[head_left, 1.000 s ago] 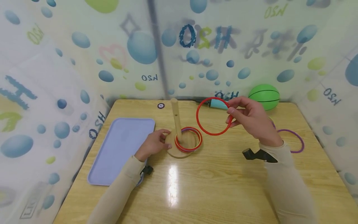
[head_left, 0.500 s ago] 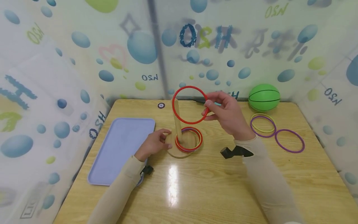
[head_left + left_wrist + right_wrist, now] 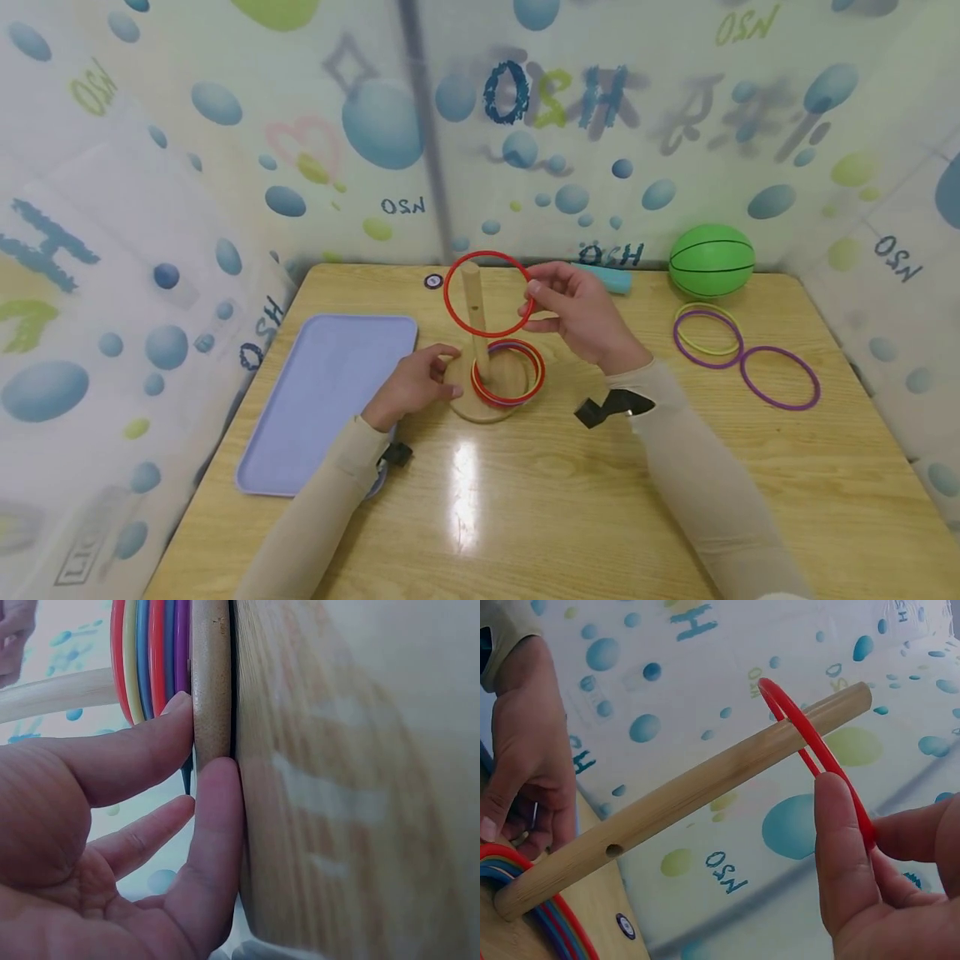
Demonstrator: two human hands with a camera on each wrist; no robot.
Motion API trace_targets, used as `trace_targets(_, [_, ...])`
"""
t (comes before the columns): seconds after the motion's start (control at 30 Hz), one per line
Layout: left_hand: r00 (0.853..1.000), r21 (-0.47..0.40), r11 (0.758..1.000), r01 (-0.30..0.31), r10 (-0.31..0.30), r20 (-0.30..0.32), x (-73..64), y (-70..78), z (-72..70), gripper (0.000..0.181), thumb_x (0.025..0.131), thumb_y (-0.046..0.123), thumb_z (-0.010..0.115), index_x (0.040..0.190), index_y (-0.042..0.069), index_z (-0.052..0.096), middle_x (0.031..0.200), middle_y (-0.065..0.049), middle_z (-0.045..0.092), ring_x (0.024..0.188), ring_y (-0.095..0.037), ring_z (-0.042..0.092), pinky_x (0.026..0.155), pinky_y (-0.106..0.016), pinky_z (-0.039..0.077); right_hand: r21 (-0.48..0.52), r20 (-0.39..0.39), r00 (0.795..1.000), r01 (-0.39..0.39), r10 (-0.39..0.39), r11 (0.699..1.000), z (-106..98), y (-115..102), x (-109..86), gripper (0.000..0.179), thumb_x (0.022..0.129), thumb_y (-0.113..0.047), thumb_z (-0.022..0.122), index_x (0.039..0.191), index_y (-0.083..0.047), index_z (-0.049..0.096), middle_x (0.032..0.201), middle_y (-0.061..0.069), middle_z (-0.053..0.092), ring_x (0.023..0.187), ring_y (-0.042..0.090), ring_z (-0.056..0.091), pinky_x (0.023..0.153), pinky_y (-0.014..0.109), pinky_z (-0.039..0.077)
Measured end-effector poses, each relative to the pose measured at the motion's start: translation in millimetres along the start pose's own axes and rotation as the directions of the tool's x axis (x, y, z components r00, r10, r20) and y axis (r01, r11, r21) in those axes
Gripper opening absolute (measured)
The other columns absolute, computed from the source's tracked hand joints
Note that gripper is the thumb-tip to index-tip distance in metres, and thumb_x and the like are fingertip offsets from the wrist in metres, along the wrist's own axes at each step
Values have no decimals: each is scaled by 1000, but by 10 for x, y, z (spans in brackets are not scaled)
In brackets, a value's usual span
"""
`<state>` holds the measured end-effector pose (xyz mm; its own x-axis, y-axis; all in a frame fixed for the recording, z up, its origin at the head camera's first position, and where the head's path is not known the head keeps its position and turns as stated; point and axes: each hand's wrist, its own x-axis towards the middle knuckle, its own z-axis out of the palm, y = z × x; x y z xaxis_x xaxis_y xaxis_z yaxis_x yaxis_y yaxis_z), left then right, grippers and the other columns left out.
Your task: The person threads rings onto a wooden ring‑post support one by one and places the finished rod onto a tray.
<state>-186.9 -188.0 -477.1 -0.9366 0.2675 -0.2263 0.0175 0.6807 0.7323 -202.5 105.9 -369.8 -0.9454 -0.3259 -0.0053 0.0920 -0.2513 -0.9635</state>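
Observation:
My right hand [image 3: 581, 317] pinches a red ring [image 3: 446, 292] between thumb and fingers. In the right wrist view the ring encircles the upper part of a wooden post [image 3: 682, 787], just below its top end. That post rises from a round wooden base [image 3: 468, 410]. Several stacked rings [image 3: 157, 660] in red, yellow, blue and purple lie around its foot, off-centre to the right. My left hand [image 3: 411, 385] holds the base's left rim. Its thumb presses on the upper face while a finger lies against the edge, as the left wrist view shows.
A pale blue tray [image 3: 322, 400] lies left of the stand. Two purple rings [image 3: 780, 377] and a yellow ring [image 3: 705, 306] lie at the right. Behind them sits a green ball [image 3: 711, 260]. A light-blue cylindrical object [image 3: 611, 278] and a small round disc [image 3: 433, 282] are near the back edge.
My right hand has carried the red ring leftward to the post, raising it and then lowering it over the top. The left hand has stayed on the base.

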Motion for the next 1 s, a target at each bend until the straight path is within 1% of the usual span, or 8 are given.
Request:
trace_targets(0.2, [1000, 15, 1000, -20, 21, -3, 4, 12, -4, 62, 87, 19, 88, 143, 16, 63, 119, -12, 70, 100, -21, 66, 84, -35, 52, -51, -25, 996, -86, 85, 995, -99, 185, 20, 23, 109, -12, 59, 131, -5, 61, 99, 4, 66, 87, 14, 68, 73, 33, 64])
trace_targets(0.3, [1000, 13, 1000, -6, 6, 3, 9, 18, -6, 62, 87, 20, 88, 144, 17, 63, 121, -12, 69, 102, -22, 65, 86, -36, 51, -67, -45, 991, -130, 128, 989, -150, 273, 24, 27, 108, -12, 60, 134, -3, 59, 101, 2, 65, 92, 14, 67, 75, 34, 65])
trace_targets(0.37, [1000, 13, 1000, 5, -5, 10, 6, 28, -12, 62, 88, 20, 88, 145, 18, 62, 122, -13, 68, 103, -23, 65, 87, -38, 52, -64, -43, 989, -146, 143, 987, -174, 332, 26, 30, 108, -9, 60, 136, 0, 57, 101, 0, 65, 93, 14, 67, 74, 34, 65])
trace_targets(0.47, [1000, 17, 1000, 10, -11, 18, 6, 30, -16, 63, 88, 21, 88, 145, 17, 62, 123, -13, 68, 103, -23, 65, 87, -39, 52, -65, -34, 986, -164, 162, 984, -207, 421, 27, 25, 108, -6, 58, 132, 1, 58, 102, 1, 64, 91, 14, 66, 72, 34, 64])
trace_targets(0.57, [1000, 17, 1000, 4, -4, 22, 7, 24, -13, 63, 88, 21, 87, 145, 17, 61, 123, -14, 68, 103, -23, 65, 87, -39, 52, -91, -36, 984, -179, 177, 980, -248, 512, 26, 22, 108, -6, 58, 130, 0, 59, 105, 4, 63, 90, 16, 65, 71, 33, 64])
trace_targets(0.6, [1000, 20, 1000, -2, 2, 21, 11, 16, -10, 63, 88, 21, 87, 145, 16, 61, 123, -14, 68, 103, -23, 65, 86, -39, 52, -104, -40, 982, -186, 182, 977, -263, 541, 23, 20, 108, -6, 58, 127, -2, 60, 106, 6, 62, 90, 16, 65, 71, 33, 64])
trace_targets(0.87, [1000, 12, 1000, -12, 12, 19, 31, -13, -14, 63, 88, 19, 87, 145, 15, 61, 118, -14, 69, 99, -22, 67, 82, -35, 53, -173, -47, 977, -213, 207, 962, -377, 726, 18, 33, 108, -7, 58, 136, 10, 55, 117, 19, 57, 88, 17, 63, 69, 34, 64])
trace_targets(1.0, [1000, 16, 1000, -11, 11, 25, 39, 2, -13, 64, 88, 20, 87, 146, 15, 60, 118, -14, 69, 99, -22, 67, 82, -34, 52, -257, -64, 975, -224, 215, 940, -419, 789, 18, 37, 107, -9, 60, 139, 10, 56, 121, 21, 59, 89, 19, 65, 70, 36, 65])
